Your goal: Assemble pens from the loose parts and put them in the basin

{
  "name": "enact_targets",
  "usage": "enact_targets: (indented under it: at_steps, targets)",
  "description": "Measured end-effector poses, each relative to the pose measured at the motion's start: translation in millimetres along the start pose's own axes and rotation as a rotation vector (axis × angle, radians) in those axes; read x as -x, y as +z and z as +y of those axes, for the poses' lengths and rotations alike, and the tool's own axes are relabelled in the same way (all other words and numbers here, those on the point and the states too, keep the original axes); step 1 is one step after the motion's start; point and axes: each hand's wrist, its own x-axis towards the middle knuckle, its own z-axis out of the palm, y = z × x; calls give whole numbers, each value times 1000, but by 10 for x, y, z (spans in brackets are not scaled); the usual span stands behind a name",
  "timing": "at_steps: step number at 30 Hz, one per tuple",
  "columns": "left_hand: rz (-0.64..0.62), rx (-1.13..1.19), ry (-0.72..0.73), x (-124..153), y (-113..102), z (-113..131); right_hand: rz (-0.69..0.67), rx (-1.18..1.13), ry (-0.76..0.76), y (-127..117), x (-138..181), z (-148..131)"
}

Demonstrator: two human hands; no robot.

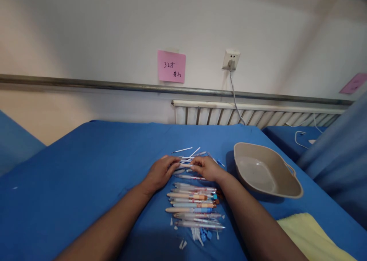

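My left hand [161,172] and my right hand [205,167] meet over the blue table [71,184], fingertips pinched on the two ends of a thin pen part [185,164]. Loose white refills [183,150] and small pen parts lie just beyond the hands. Between my forearms a row of several assembled pens [195,205] lies side by side. Small blue and white caps [200,236] are scattered at the near end of that row.
A beige oval basin [286,192] sits to the right of my right hand. A yellow cloth [312,238] lies at the lower right. Behind the table are a radiator [258,113], a wall socket with a cable [231,60] and a pink note [171,66].
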Motion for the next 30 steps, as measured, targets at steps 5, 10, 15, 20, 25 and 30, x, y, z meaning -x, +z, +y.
enact_targets:
  at_steps: [5,10,15,20,25,30]
  targets:
    - [23,20,8,5,-15,27,53,114,-65,-50,20,-79]
    - [-45,9,-7,0,-18,19,44,137,-49,-49,19,-84]
    - [1,3,6,4,-31,35,41,164,-72,-38,22,-89]
    - [-56,-10,-3,7,-32,29,40,166,-83,-43,20,-81]
    - [35,-30,-106,3,-16,-57,46,157,-72,-71,20,-74]
    - [-25,-57,24,-1,-10,-50,51,158,-83,-73,17,-65]
